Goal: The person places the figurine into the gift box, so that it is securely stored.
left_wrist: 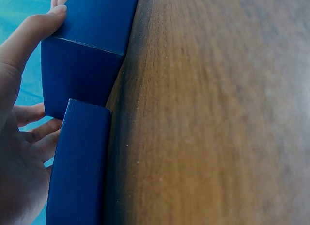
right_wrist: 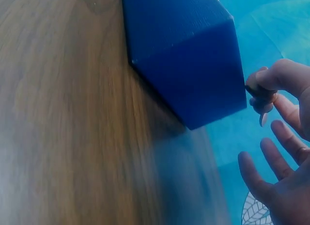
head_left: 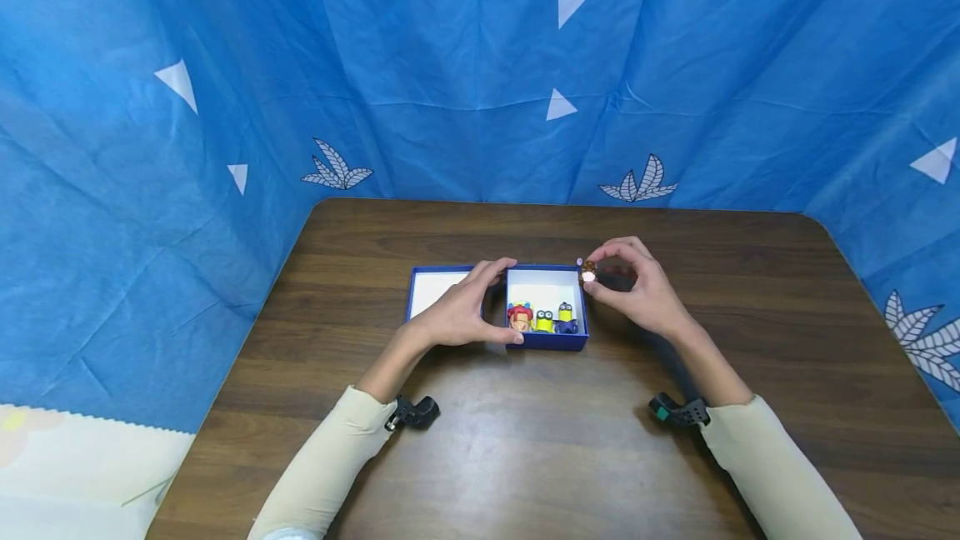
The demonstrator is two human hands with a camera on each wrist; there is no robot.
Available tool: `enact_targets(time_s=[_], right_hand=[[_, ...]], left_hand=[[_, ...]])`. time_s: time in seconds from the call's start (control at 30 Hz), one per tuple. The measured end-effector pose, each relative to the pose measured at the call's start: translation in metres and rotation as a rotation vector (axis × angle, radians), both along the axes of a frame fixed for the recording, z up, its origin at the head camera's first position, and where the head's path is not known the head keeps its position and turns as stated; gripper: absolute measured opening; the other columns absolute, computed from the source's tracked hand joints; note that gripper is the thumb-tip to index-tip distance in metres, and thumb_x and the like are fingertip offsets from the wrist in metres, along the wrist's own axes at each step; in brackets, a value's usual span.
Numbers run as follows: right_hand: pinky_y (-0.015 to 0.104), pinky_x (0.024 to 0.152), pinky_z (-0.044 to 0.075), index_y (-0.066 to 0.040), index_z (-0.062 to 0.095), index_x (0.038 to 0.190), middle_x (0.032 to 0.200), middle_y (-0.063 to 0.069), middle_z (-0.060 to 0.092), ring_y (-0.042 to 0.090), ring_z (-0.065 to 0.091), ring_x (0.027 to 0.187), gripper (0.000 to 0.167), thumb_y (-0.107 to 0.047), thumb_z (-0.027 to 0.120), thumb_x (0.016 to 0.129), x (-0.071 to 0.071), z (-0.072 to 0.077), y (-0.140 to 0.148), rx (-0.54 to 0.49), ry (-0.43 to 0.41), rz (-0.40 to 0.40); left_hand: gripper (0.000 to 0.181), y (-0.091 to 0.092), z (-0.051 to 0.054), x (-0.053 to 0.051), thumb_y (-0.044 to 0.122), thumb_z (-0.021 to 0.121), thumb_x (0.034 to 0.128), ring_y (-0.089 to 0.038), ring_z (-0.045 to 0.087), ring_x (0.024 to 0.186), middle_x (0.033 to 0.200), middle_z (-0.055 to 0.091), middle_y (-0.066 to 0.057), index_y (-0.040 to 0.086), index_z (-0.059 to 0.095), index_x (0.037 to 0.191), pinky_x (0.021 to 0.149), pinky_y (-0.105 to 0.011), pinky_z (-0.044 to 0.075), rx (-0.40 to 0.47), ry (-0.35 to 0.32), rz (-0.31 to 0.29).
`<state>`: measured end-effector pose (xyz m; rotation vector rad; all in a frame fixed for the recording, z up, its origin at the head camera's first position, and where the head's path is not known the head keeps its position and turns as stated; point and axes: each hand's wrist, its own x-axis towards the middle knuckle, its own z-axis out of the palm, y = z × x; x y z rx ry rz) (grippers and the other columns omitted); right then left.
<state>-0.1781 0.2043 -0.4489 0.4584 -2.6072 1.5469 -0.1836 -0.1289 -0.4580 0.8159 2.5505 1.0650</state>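
Observation:
An open blue box (head_left: 550,342) with a white inside stands mid-table. My left hand (head_left: 459,312) grips it from the left, thumb on the front wall and fingers at the back; the left wrist view shows the thumb on the box's (left_wrist: 82,72) blue side. Along the box's front inner wall sit a red-topped figurine (head_left: 520,317) and two yellow minion figurines, one in the middle (head_left: 543,322) and one at the right (head_left: 566,315). At the right rim, my right hand (head_left: 643,288) pinches a small brown figurine (head_left: 588,272) between thumb and index finger; its other fingers are spread.
A shallow blue lid (head_left: 437,287), white inside, lies just left of the box, partly behind my left hand. The wooden table (head_left: 495,448) ends at a blue patterned cloth (head_left: 480,107) hanging behind and at the sides. Each wrist wears a black strap.

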Motion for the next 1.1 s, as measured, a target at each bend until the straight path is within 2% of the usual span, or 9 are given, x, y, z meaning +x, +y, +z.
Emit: enact_targets(time_s=[0.1,0.3,0.57,0.8,0.97,1.1], right_hand=[[0.06,0.112,0.052,-0.011,0.07,0.124,0.137,0.006,0.055,0.026,0.055,0.128,0.035,-0.014,0.085,0.093,-0.001,0.001,-0.006,-0.01,0.0,0.025],[0.055,0.111,0.052,-0.014,0.073,0.122,0.137,0.004,0.056,0.016,0.05,0.128,0.033,-0.015,0.086,0.092,-0.002,0.002,-0.016,0.007,0.015,0.061],[0.065,0.111,0.049,-0.014,0.074,0.118,0.136,0.01,0.052,0.027,0.049,0.131,0.032,-0.016,0.088,0.09,-0.005,0.001,-0.03,0.056,-0.008,0.146],[0.064,0.111,0.046,-0.016,0.076,0.115,0.138,0.009,0.049,0.031,0.046,0.133,0.031,-0.021,0.09,0.088,-0.009,0.0,-0.04,0.145,-0.036,0.152],[0.06,0.11,0.042,-0.015,0.076,0.111,0.138,0.01,0.05,0.032,0.047,0.132,0.029,-0.02,0.091,0.086,-0.01,0.0,-0.048,0.168,-0.012,0.151],[0.062,0.111,0.043,-0.013,0.076,0.11,0.137,0.011,0.052,0.033,0.05,0.13,0.03,-0.02,0.091,0.085,-0.009,0.0,-0.054,0.192,0.001,0.132]], left_hand=[[0.117,0.0,0.0,0.0,0.059,0.092,0.0779,-0.028,0.05,0.152,0.161,0.042,-0.002,0.027,0.027,0.169,0.121,-0.056,0.047,-0.004,0.007,-0.002],[0.117,0.0,0.001,-0.001,0.058,0.093,0.0776,-0.028,0.05,0.152,0.16,0.043,-0.003,0.028,0.027,0.169,0.121,-0.056,0.047,-0.002,0.011,-0.004],[0.117,0.001,0.0,-0.001,0.058,0.093,0.0777,-0.029,0.05,0.151,0.161,0.043,-0.003,0.027,0.027,0.169,0.12,-0.056,0.047,0.009,0.0,-0.004],[0.116,0.0,-0.001,-0.001,0.058,0.092,0.0782,-0.03,0.05,0.151,0.162,0.041,-0.003,0.026,0.027,0.169,0.121,-0.057,0.047,0.013,-0.009,-0.003],[0.117,0.001,-0.002,-0.001,0.058,0.092,0.0782,-0.029,0.05,0.151,0.162,0.041,-0.002,0.027,0.026,0.169,0.121,-0.056,0.047,0.011,-0.001,-0.008],[0.116,0.0,0.0,-0.001,0.058,0.092,0.0778,-0.029,0.051,0.151,0.16,0.042,-0.003,0.028,0.027,0.169,0.121,-0.056,0.048,0.006,0.007,-0.004]])
